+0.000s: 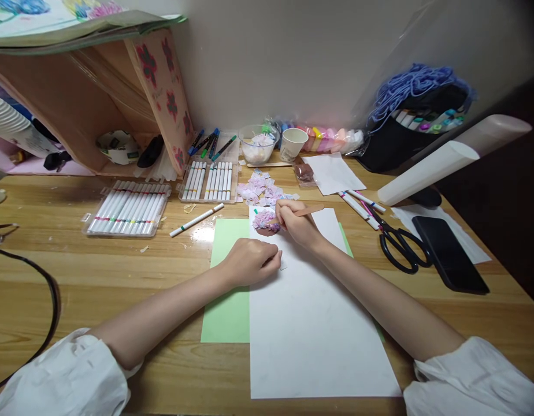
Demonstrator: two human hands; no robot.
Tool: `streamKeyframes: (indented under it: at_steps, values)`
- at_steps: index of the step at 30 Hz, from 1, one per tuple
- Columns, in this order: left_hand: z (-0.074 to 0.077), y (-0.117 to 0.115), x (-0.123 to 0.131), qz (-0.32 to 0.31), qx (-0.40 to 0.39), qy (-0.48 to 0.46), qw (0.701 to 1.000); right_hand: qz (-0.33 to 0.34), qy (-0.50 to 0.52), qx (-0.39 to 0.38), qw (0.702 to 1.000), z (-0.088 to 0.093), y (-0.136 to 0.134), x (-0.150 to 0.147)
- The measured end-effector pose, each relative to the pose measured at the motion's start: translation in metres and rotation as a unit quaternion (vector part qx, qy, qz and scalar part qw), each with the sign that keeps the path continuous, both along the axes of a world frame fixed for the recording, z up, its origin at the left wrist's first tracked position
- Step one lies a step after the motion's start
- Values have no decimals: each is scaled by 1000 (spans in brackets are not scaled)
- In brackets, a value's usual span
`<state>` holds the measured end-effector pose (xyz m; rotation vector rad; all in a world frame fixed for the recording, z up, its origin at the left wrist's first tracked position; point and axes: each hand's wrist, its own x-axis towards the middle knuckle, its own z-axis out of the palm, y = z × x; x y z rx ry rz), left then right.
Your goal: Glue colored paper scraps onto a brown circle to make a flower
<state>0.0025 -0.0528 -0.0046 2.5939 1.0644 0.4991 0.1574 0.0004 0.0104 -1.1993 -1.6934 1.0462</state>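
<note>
My right hand (296, 222) is closed around a wooden stick (309, 211), its tip against a round brown blob (267, 223) topped with small pale purple paper bits. The blob sits at the top left of a white sheet (312, 312), which lies over a green sheet (227, 289). My left hand (252, 261) rests curled on the papers just below the blob, its fingertips pinching a small white paper scrap (283, 263). A pile of torn pink and purple paper pieces (258, 188) lies just beyond the sheets.
Two open trays of white markers (128, 208) (210, 180) and a loose marker (196, 220) lie to the left. Black scissors (397, 242), a phone (449, 254) and more markers (360, 203) lie to the right. A clear bowl (257, 143) and a paper cup (292, 143) stand by the wall.
</note>
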Motion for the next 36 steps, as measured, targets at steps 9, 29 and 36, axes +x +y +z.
streamKeyframes:
  at_steps: [9, 29, 36]
  values:
    - [8, -2, -1, 160, -76, -100, 979, -38, 42, 11, 998, -3, -30, 29]
    - [4, 4, 1, 232, -99, -127, 959, 2, 32, 13, 999, -19, -52, 40]
    - [3, 10, 7, 249, -55, -109, 961, 35, -53, 50, 997, -15, -50, 34]
